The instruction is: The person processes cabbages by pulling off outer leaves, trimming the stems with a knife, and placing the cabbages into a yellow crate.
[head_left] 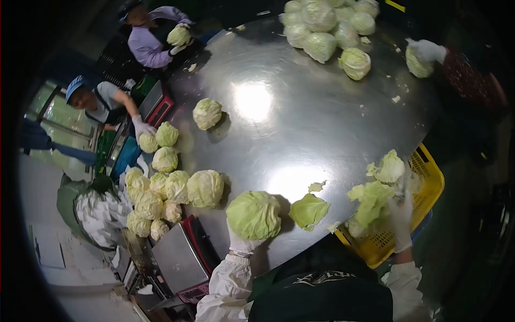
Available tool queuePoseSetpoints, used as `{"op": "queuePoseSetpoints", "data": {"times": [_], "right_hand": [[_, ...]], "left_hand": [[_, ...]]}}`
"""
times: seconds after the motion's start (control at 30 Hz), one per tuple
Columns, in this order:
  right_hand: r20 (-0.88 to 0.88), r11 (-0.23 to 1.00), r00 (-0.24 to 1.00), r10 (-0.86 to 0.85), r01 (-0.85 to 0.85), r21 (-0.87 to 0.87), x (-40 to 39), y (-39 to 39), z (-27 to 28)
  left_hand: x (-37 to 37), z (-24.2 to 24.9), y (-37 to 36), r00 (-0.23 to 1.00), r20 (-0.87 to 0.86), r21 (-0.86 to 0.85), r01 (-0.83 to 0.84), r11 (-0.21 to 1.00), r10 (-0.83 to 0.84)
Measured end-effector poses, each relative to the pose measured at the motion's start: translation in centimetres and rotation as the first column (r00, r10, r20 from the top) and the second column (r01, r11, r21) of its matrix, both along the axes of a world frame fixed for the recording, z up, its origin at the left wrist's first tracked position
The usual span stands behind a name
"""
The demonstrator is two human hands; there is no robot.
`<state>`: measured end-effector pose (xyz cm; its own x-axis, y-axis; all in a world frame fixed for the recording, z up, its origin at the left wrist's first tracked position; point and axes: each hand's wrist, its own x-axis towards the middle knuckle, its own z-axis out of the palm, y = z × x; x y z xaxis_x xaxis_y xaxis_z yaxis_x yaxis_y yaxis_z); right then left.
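My left hand, in a white glove, cups the near side of a large green cabbage over the metal table; its fingers are mostly hidden under the cabbage. To the right of that cabbage, a loose cabbage leaf lies on the table, with a small torn scrap beside it. My right hand, also gloved, is at the yellow basket on the table's right edge. Pale green cabbage leaves are heaped at its fingers, over the basket. Motion smears those fingers, so I cannot tell whether they grip a leaf.
Several cabbages cluster at the left by a red scale. One cabbage stands alone on the metal table. Wrapped cabbages are piled at the far end. Co-workers handle cabbages on the left, and another gloved hand holds one far right.
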<state>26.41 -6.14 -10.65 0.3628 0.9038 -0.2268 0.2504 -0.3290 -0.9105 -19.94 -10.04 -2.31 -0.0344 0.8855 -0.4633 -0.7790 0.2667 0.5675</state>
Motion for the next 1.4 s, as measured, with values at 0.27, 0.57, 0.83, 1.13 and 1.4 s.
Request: {"op": "queuePoseSetpoints", "data": {"times": [0.27, 0.57, 0.83, 1.13, 1.4], "right_hand": [[-0.101, 0.969, 0.979, 0.177, -0.156, 0.191, -4.0, -3.6, 5.2], [-0.247, 0.781, 0.742, 0.624, -0.576, 0.242, -12.5, -1.7, 8.8], [-0.653, 0.779, 0.500, 0.569, -0.581, 0.234, -13.8, -1.3, 8.3], [-0.745, 0.869, 0.580, 0.329, -0.494, 0.000, -12.9, -2.5, 5.2], [-0.783, 0.898, 0.565, 0.260, -0.441, -0.020, -13.5, -2.6, 7.4]], "left_hand": [[5.7, 2.5, 2.2, 0.857, 0.499, -0.015, 0.152, 0.988, -0.125], [10.2, 2.5, 1.6, 0.726, 0.669, -0.090, 0.292, 0.952, -0.160], [8.8, -0.3, -1.1, 0.659, 0.731, -0.165, 0.422, 0.891, -0.177], [7.9, -2.5, -3.6, 0.593, 0.758, -0.152, 0.565, 0.811, -0.272], [9.1, 0.2, -1.9, 0.534, 0.753, -0.044, 0.623, 0.781, -0.385]]}}
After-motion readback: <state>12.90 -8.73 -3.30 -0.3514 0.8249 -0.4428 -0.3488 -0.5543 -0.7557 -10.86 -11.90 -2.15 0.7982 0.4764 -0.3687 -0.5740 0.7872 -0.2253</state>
